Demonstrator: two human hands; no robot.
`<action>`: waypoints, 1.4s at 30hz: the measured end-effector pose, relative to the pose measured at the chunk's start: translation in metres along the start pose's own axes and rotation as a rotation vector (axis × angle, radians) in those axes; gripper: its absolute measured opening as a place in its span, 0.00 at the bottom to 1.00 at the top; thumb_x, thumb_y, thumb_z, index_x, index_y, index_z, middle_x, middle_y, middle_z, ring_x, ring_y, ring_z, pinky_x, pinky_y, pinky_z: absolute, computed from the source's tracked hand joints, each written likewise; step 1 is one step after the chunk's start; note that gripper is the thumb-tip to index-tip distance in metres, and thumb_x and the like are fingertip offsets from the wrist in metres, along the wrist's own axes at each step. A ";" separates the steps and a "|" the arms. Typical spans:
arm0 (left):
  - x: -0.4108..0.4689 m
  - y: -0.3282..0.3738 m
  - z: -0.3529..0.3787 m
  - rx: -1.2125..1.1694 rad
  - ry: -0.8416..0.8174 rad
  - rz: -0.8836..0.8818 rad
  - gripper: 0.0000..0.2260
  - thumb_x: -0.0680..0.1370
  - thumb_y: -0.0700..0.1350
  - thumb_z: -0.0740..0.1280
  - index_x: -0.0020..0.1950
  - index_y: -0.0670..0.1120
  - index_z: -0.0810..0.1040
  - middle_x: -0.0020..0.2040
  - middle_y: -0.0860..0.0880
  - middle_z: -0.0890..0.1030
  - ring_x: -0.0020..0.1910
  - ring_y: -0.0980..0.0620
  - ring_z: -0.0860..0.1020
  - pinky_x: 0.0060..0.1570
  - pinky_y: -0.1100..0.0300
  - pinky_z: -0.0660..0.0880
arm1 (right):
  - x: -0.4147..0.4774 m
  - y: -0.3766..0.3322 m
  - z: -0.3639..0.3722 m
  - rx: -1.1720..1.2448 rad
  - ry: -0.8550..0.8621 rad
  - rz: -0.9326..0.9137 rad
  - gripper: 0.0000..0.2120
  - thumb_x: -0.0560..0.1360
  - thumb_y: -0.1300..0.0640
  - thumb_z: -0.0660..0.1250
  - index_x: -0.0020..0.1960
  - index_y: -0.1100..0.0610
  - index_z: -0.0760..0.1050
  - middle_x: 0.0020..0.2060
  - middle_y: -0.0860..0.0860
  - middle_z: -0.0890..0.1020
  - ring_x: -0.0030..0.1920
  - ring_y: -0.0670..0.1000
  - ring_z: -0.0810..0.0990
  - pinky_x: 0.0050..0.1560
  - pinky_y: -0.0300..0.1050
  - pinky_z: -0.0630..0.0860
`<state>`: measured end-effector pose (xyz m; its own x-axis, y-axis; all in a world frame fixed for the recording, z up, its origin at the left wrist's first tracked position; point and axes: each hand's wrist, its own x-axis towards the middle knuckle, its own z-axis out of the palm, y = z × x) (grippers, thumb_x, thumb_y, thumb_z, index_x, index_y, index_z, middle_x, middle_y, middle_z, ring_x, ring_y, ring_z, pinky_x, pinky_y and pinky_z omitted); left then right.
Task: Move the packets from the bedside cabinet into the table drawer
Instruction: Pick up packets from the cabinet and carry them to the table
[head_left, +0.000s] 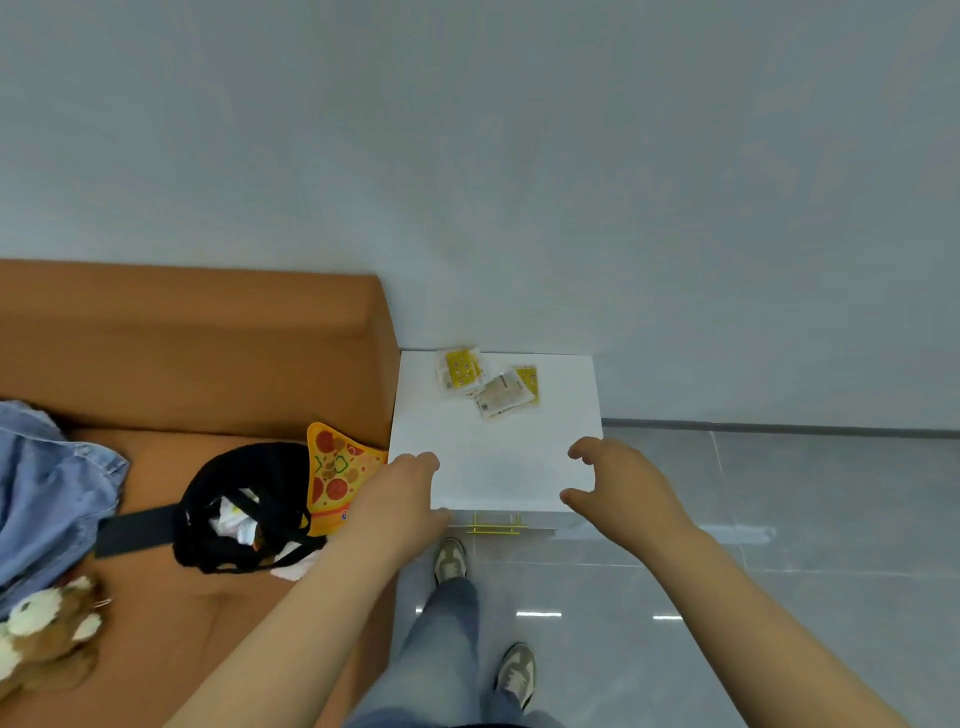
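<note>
Head view: a person stands at a white bedside cabinet (493, 457), centre frame, against a grey wall.
Packets (488, 382): yellow-and-white, in a loose overlapping heap near the far edge of the cabinet top, just above centre frame.
Left grip (402, 493): at the cabinet's near left corner, fingers relaxed and spread, holding nothing.
Right grip (618, 483): over the near right corner, fingers loosely curled, thumb apart, holding nothing; well apart from the packets.
Cabinet front: yellow handle (493, 525) below the near edge.
Left of frame: black bag (244, 509), pizza-print pouch (335, 473), denim garment (47, 483) and plush toy (47, 634) on orange upholstery (182, 353).
</note>
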<state>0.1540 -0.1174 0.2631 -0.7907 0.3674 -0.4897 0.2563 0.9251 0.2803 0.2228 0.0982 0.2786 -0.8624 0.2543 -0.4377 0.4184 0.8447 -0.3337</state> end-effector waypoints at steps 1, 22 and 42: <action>0.011 -0.001 -0.004 0.006 -0.002 0.005 0.22 0.75 0.49 0.66 0.69 0.47 0.67 0.63 0.47 0.74 0.60 0.47 0.75 0.55 0.55 0.74 | 0.011 -0.001 -0.002 0.001 -0.005 0.002 0.23 0.74 0.51 0.66 0.68 0.51 0.68 0.62 0.50 0.75 0.60 0.51 0.74 0.53 0.43 0.72; 0.253 -0.030 -0.011 0.175 -0.154 0.051 0.20 0.76 0.56 0.64 0.61 0.45 0.68 0.57 0.46 0.73 0.53 0.48 0.74 0.49 0.57 0.74 | 0.251 0.008 0.027 -0.081 -0.167 0.112 0.27 0.75 0.47 0.67 0.70 0.56 0.64 0.62 0.55 0.72 0.58 0.55 0.75 0.54 0.45 0.73; 0.431 -0.052 0.129 0.195 -0.048 0.002 0.48 0.68 0.62 0.71 0.77 0.46 0.48 0.75 0.44 0.55 0.72 0.42 0.60 0.66 0.46 0.67 | 0.426 0.074 0.165 -0.105 -0.199 -0.055 0.48 0.67 0.40 0.73 0.75 0.57 0.52 0.70 0.54 0.60 0.71 0.56 0.59 0.66 0.53 0.69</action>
<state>-0.1287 0.0055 -0.0690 -0.7638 0.3688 -0.5298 0.3643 0.9238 0.1179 -0.0666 0.1917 -0.0704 -0.8055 0.1173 -0.5809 0.3313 0.9018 -0.2773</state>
